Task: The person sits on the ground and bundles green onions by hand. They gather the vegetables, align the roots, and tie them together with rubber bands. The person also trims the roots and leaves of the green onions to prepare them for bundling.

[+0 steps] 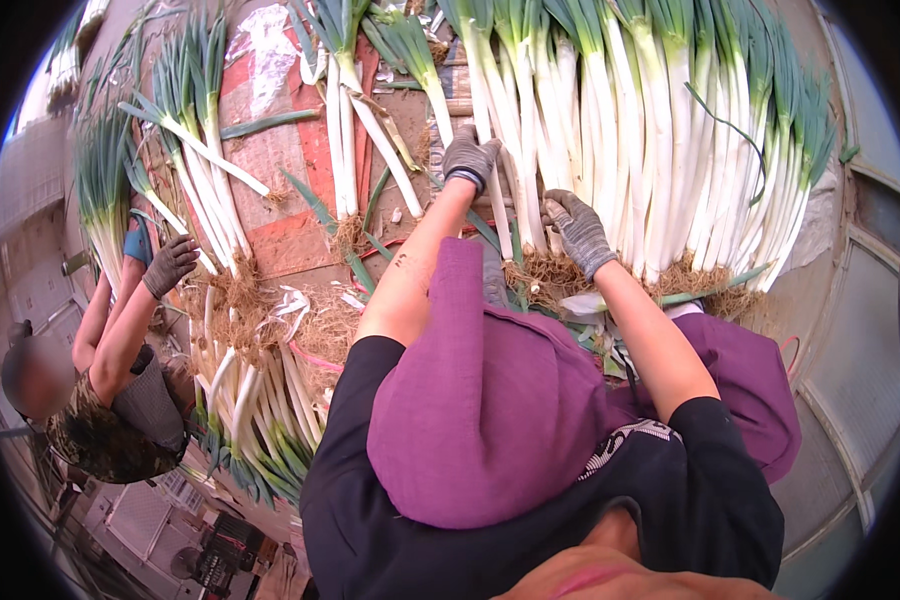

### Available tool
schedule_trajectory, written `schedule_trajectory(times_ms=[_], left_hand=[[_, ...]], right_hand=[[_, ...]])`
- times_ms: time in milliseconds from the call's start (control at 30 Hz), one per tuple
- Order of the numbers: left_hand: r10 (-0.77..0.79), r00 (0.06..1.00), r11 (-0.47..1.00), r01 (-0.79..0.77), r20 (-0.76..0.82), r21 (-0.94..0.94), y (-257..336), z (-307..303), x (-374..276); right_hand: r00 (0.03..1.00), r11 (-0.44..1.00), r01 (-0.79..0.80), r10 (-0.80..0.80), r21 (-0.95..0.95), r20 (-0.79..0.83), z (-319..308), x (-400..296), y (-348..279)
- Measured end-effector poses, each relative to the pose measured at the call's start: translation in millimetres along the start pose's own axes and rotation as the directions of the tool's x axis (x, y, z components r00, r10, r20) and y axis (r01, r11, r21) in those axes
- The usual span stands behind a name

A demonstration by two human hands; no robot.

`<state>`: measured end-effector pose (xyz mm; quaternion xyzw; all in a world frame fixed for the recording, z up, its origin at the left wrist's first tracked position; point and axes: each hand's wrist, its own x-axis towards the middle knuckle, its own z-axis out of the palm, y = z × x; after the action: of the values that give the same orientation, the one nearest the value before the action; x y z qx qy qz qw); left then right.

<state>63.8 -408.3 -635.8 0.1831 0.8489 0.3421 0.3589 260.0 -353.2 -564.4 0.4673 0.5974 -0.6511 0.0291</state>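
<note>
My left hand (471, 156), in a grey knit glove, is at the white shaft of a leek (497, 196) at the left edge of a wide row of leeks (630, 135); its fingers are partly hidden, so its grip is unclear. My right hand (576, 225), gloved alike, touches the lower white shafts of the row, just above the tangled roots (544, 276). Whether it grips any leek cannot be told. Another leek (435, 94) lies just above my left hand, its white end reaching the glove.
A few leeks (341, 135) lie on a red and pale sheet (270, 232) at left. A co-worker (112, 405) in dark gloves handles leeks (103, 195) at far left. More leeks (251, 397) lie roots-up beside them. A glazed metal frame (862, 270) stands at right.
</note>
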Motion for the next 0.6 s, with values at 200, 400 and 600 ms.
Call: schedule_trajectory(times_ms=[200, 400, 600], left_hand=[[0.076, 0.92, 0.578, 0.274, 0.384, -0.769, 31.6, -7.1, -23.4], [-0.013, 0.9, 0.27, 0.424, 0.437, -0.865, 61.7, -8.5, -21.3], [-0.007, 0.958, 0.351, 0.272, 0.288, -0.896, 95.6, -10.7, -25.8]], right_hand=[[0.98, 0.93, -0.13, 0.067, 0.343, 0.189, 8.5, -3.1, -9.1], [0.953, 0.973, -0.21, 0.183, 0.091, 0.242, 8.3, -66.6, -35.9], [0.979, 0.986, -0.036, 0.067, -0.16, 0.193, -20.8, -117.9, -2.5]])
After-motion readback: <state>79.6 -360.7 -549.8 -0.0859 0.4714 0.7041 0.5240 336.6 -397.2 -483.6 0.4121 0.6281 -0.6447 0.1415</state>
